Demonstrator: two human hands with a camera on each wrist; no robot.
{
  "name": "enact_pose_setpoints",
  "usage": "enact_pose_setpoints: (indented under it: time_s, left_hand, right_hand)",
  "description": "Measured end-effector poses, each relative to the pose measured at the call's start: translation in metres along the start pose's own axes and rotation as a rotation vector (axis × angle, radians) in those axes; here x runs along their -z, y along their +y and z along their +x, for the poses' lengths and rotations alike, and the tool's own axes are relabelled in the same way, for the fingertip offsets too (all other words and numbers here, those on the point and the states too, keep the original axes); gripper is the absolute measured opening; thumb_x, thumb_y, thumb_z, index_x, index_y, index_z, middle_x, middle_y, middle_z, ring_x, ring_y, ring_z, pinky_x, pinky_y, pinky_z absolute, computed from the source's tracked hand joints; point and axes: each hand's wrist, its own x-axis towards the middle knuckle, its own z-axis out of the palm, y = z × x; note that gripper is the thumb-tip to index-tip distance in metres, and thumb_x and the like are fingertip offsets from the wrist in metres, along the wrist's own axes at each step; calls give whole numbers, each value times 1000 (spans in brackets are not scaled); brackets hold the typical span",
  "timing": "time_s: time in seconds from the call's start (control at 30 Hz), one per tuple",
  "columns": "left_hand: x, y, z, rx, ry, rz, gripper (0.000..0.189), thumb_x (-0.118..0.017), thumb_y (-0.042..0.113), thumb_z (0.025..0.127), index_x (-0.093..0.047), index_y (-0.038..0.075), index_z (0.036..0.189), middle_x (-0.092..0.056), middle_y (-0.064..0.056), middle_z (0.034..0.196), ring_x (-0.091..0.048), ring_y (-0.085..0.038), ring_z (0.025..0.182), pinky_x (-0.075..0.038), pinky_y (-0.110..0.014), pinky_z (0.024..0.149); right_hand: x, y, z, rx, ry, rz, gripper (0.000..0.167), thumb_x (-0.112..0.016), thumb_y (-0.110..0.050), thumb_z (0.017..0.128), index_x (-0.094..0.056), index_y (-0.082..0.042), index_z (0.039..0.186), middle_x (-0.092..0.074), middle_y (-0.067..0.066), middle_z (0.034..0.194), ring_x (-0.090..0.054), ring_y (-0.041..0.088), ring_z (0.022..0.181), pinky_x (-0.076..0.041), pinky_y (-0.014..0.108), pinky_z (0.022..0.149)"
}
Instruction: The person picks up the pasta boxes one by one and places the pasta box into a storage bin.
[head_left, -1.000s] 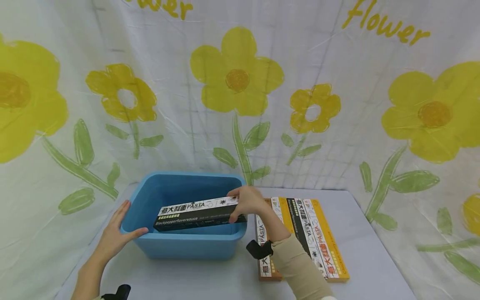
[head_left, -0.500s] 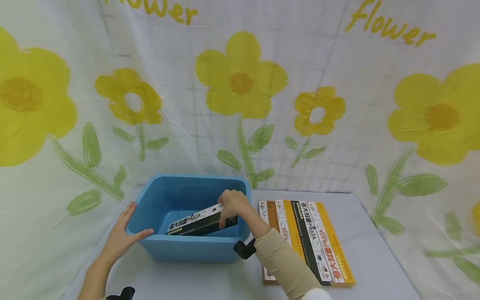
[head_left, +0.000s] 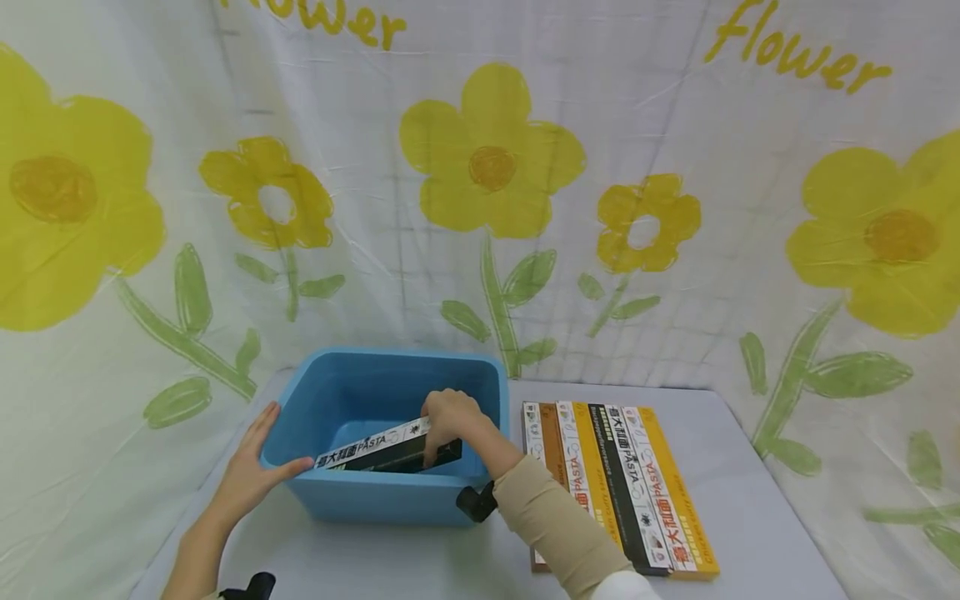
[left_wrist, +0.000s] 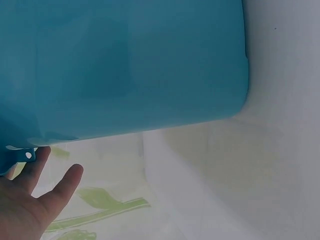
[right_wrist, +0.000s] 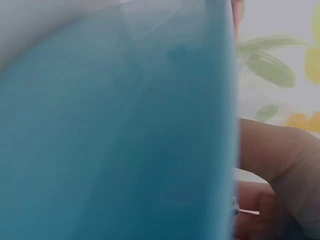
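My right grip (head_left: 452, 417) is pinching one black pasta box (head_left: 381, 447) near its right end, thumb on the near side, and the box is lying aslant inside the blue tub (head_left: 382, 500). Its left end is coming close to the front rim, near the thumb of my left grip (head_left: 258, 471); whether the two are touching, I cannot tell. My left grip is not clasping anything: its fingers are standing apart and reaching along the outside of the left rim, while the thumb is resting at the front rim. The front wall is hiding the lower edge of the box. Behind the box, open blue floor is showing up to the back wall, so the freer room is lying on that side. On the right, my sleeve (head_left: 555, 525) is crossing beside the tub's front corner, and the right wall is standing near my wrist. Farther right, a row of pasta boxes (head_left: 622, 483) is lying flat on the table (head_left: 757, 500), and a strip of bare surface is separating it from the tub.
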Motion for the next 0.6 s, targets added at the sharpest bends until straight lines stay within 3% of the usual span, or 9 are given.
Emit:
enact_pose_setpoints:
  time_s: [0.17, 0.3, 0.37, 0.47, 0.6]
  left_hand:
    - [0, 3, 0, 12, 0, 6, 106, -78, 32, 79, -11, 0, 155, -10, -29, 157, -12, -57, 138, -19, -80, 96]
    - [0, 2, 0, 15, -9, 8, 106, -77, 33, 80, -9, 1, 155, -8, -29, 158, -11, -57, 138, -19, -81, 95]
    - [0, 2, 0, 16, -15, 7, 106, -76, 34, 80, -8, 2, 155, -7, -28, 158, -10, -57, 138, -19, -81, 94]
    - [0, 0, 1, 19, -21, 5, 106, -76, 34, 81, -8, 2, 155, -7, -28, 158, -10, -57, 138, -19, -81, 94]
    - [0, -1, 2, 25, -30, 2, 106, -75, 35, 81, -7, 3, 155, -6, -27, 158, -9, -57, 139, -19, -81, 94]
  right_hand:
    - [-1, 0, 0, 13, 3, -10, 43, -93, -27, 62, -75, -17, 100, -61, -7, 75, -55, 13, 62, -46, 27, 51]
    - [-3, 2, 0, 7, -1, -23, 44, -93, -28, 63, -74, -18, 101, -61, -6, 75, -55, 13, 62, -45, 27, 51]
    - [-4, 3, 0, -1, -17, -45, 50, -92, -30, 64, -73, -18, 109, -64, -4, 83, -55, 14, 65, -45, 28, 52]
    - [-5, 6, -1, -12, -48, -46, 59, -88, -35, 70, -68, -19, 123, -68, -3, 108, -61, 16, 77, -47, 29, 58]
    - [-4, 12, -5, 6, -24, 70, 66, -82, -39, 77, -60, -18, 135, -60, 2, 133, -63, 24, 103, -54, 34, 74]
